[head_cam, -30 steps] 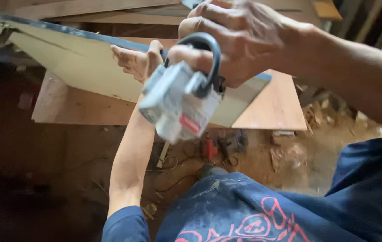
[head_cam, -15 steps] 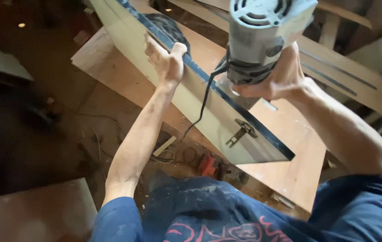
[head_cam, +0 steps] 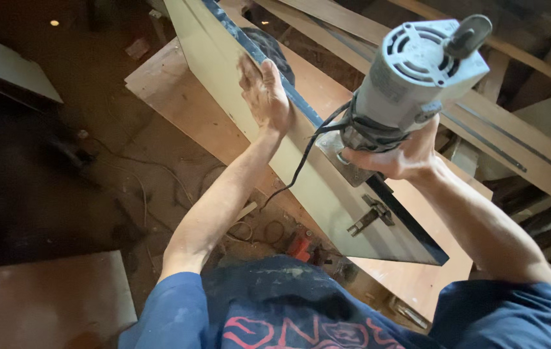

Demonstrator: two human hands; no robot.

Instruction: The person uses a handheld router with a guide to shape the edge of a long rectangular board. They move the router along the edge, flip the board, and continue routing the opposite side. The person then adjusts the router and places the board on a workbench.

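We cannot see the far end of the long cream-coloured panel with a dark blue top edge [head_cam: 327, 194]: it runs out of the frame at the top. Our right hand [head_cam: 398, 158] hides the base of the grey cylindrical trim router [head_cam: 411, 81], so its cutter cannot be made out. The panel stands on edge, its long axis slanting from upper left to lower right, where its near corner ends over the plywood sheet [head_cam: 178, 110] beneath. The router's body tilts up towards the right, its black cord [head_cam: 301, 161] drooping across the panel's face. Our left hand [head_cam: 264, 97] lies flat, fingers spread, gripping the panel's top edge; our right hand is clamped round the router's lower body, just at that edge. A small metal hinge [head_cam: 369, 216] sits near the panel's near end. Bare floor lies open left of the plywood's edge.
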